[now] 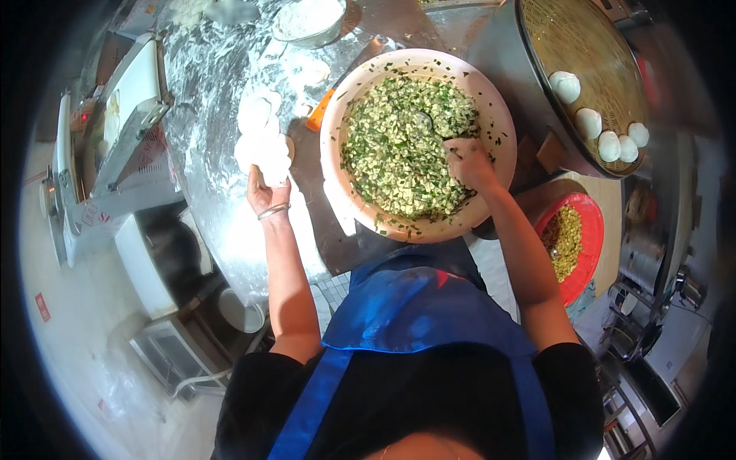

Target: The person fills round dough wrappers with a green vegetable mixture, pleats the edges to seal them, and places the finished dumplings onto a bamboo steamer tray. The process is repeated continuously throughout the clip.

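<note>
My left hand, with a bangle at its wrist, is at the near end of several overlapping round dough wrappers; glare hides whether it grips one. My right hand reaches into a large pale basin of chopped green and pale yellow filling. Its fingers are closed at the filling, around what looks like a utensil's handle. A rounded metal spoon part shows in the filling just beside that hand. An orange handle juts out left of the basin, on the floured metal table.
A bowl of flour stands at the table's far side. At the upper right, a large round steamer holds several white stuffed buns. A red basin of yellow chopped filling sits below it. An open white appliance is at the left.
</note>
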### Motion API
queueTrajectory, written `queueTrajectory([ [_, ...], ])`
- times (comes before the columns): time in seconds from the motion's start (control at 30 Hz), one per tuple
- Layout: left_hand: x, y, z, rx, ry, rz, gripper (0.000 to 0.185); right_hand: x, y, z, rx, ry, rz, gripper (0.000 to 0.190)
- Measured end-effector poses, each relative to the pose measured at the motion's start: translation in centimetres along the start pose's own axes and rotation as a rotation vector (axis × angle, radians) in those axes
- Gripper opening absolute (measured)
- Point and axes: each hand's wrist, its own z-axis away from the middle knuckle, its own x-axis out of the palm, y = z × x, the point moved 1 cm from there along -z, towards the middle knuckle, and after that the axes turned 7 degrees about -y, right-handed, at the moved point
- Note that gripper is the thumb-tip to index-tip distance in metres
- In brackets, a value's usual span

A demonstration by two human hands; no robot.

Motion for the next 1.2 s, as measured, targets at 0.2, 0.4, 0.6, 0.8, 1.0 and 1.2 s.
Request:
queueTrajectory([
  [0.2, 9.1, -6.2, 1.9, -0.256, -0.33, 0.141, 0.042, 0.8, -2.1, -2.2, -0.094, 0.052, 0.426, 0.023],
  [0.4, 14.6, -14.0, 2.8, -0.028, -0.319, -1.422, 0.041, 2.0, -2.2, -0.1, 0.055, -0.238, 0.314, 0.035],
  [0.6, 8.3, -22.7, 3.2, 0.204, -0.435, -1.935, 0.057, 5.6, -2.4, 1.1, 0.109, -0.108, -0.126, 0.033],
  [0.8, 10.8, -20.8, 4.2, -0.198, -0.257, -1.302, 0.049, 6.4, -2.3, 4.8, 0.057, 0.093, -0.606, 0.035],
  [1.0, 10.7, -21.1, 2.9, -0.359, -0.108, -0.369, 0.027, 4.7, -6.4, 7.8, -0.11, 0.363, -0.16, 0.033],
  [1.2, 9.1, -22.1, 1.2, -0.512, -0.06, -0.049, 0.036, 2.8, -5.1, 7.2, -0.344, 0.437, 0.397, 0.051],
])
